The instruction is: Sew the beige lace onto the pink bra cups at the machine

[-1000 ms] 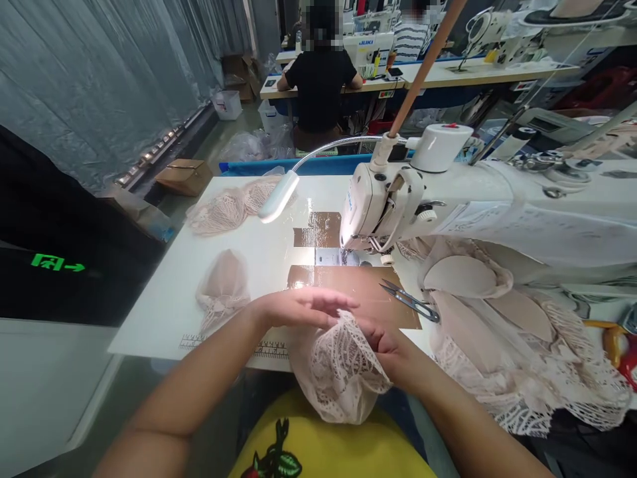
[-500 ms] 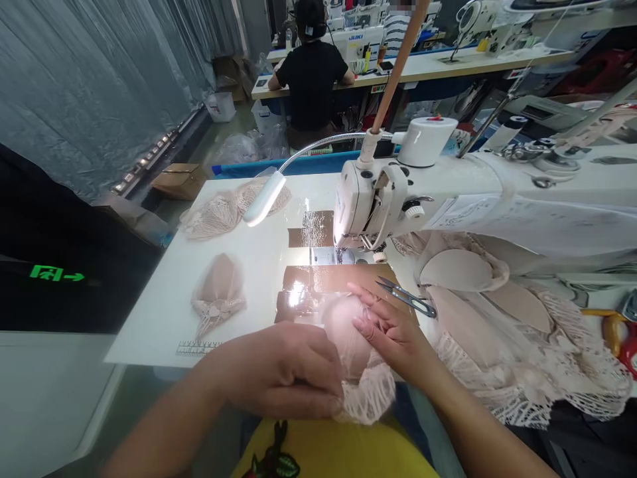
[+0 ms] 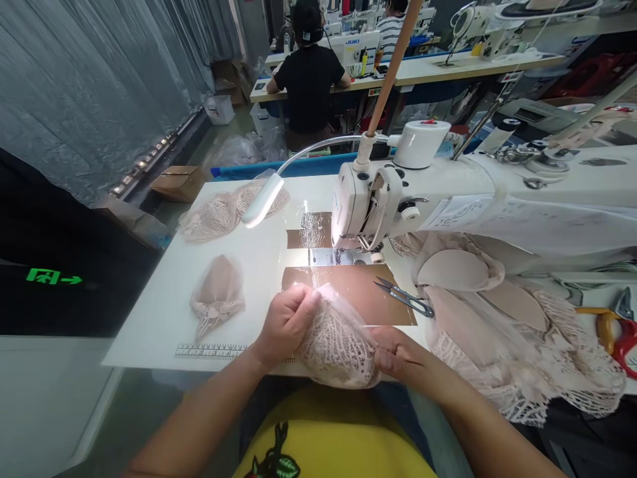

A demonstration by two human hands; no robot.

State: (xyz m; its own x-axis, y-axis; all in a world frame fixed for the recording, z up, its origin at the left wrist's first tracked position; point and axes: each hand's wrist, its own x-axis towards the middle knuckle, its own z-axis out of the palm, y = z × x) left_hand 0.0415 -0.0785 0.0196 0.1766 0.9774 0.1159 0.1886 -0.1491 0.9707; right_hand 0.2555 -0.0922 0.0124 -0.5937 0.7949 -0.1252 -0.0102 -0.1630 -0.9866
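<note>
A pale pink lace piece [image 3: 336, 342] is bunched at the near edge of the white sewing table [image 3: 164, 312]. My left hand [image 3: 286, 322] is closed on its upper left corner. My right hand [image 3: 398, 355] grips its right side, the fingers partly hidden under the lace. Thread snips [image 3: 404, 297] lie on the brown plate just beyond my right hand. The white sewing machine [image 3: 378, 199] stands behind them, its lamp [image 3: 261, 199] lit.
A folded lace cup [image 3: 217, 292] and a lace pile [image 3: 219, 212] lie on the left of the table. A heap of lace and foam cups [image 3: 497, 318] fills the right. Red-handled scissors [image 3: 620, 325] lie far right. A person in black [image 3: 308, 73] sits at a far table.
My left hand moved up from the table edge and closed on the lace's top corner. My right hand slid down to its right side, and the piece turned lace-side up.
</note>
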